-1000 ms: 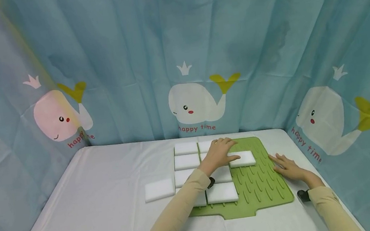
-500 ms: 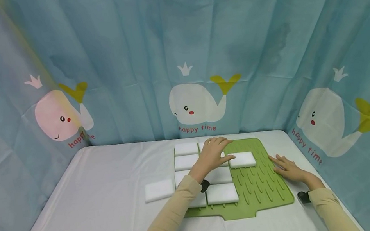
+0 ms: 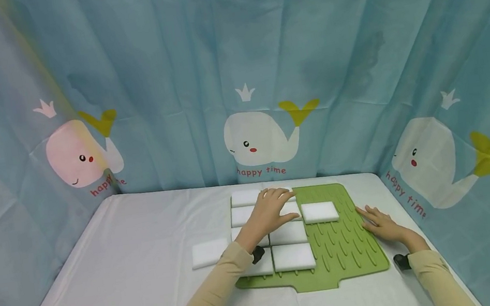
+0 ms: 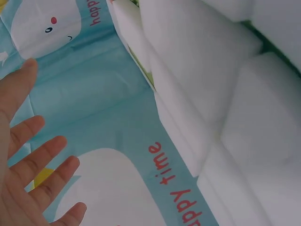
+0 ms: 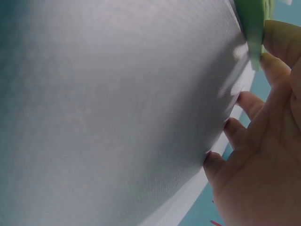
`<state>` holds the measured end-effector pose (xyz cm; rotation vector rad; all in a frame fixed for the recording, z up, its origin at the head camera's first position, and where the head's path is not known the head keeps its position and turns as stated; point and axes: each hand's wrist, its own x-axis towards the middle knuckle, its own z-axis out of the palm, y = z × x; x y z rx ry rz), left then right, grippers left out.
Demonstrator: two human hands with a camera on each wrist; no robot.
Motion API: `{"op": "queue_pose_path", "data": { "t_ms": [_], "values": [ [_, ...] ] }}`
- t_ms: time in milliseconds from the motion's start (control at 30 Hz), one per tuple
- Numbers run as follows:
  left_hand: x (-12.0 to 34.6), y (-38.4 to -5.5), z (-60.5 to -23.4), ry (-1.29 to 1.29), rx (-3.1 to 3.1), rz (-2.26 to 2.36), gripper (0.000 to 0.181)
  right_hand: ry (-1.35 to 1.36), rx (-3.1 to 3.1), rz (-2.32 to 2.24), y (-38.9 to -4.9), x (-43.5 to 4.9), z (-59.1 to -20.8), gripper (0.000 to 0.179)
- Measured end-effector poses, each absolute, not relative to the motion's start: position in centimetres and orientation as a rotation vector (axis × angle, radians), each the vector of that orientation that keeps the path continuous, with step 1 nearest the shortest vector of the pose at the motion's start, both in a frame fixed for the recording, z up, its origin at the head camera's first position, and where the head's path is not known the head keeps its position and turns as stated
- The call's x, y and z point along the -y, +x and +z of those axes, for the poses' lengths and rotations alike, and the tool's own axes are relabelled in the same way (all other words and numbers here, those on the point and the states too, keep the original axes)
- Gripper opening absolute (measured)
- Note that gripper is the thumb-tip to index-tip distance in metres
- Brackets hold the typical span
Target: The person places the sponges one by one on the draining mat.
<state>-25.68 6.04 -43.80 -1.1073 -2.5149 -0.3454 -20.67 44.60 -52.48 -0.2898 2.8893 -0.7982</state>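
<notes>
My left hand (image 3: 267, 214) hovers over the white sponge-like blocks with its fingers spread and nothing in its grasp. In the left wrist view that hand (image 4: 35, 174) appears beside the pale blocks (image 4: 197, 56). One white block (image 3: 319, 211) sits by itself in the third column of the ridged green mat (image 3: 350, 248). Two columns of similar blocks, such as the front one (image 3: 293, 257), cover the mat's left part; some are partly hidden by my left arm. My right hand (image 3: 383, 225) rests on the table, fingertips touching the mat's right edge (image 5: 256, 33).
Another white block (image 3: 207, 253) lies left of the mat on the white tablecloth (image 3: 125, 274), partly behind my left sleeve. A blue curtain (image 3: 159, 81) with whale prints surrounds the table at the back and both sides.
My left hand has drawn away to the left from the single block in the third column, leaving it fully visible on the mat. The right hand has stayed at the mat's edge.
</notes>
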Motion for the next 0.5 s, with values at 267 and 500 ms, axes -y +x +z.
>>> {"op": "queue_pose_path", "data": {
  "t_ms": [267, 500],
  "values": [
    [-3.4, -25.5, -44.8, -1.104, 2.475, -0.359, 0.055, -0.295, -2.894, -0.804, -20.8, -44.7, -52.7, 0.057],
    [-1.2, -25.5, -45.7, -1.113, 2.460, -0.393, 0.055, -0.291, -2.900, -0.791, -20.9, -44.7, -52.7, 0.057]
  ]
}}
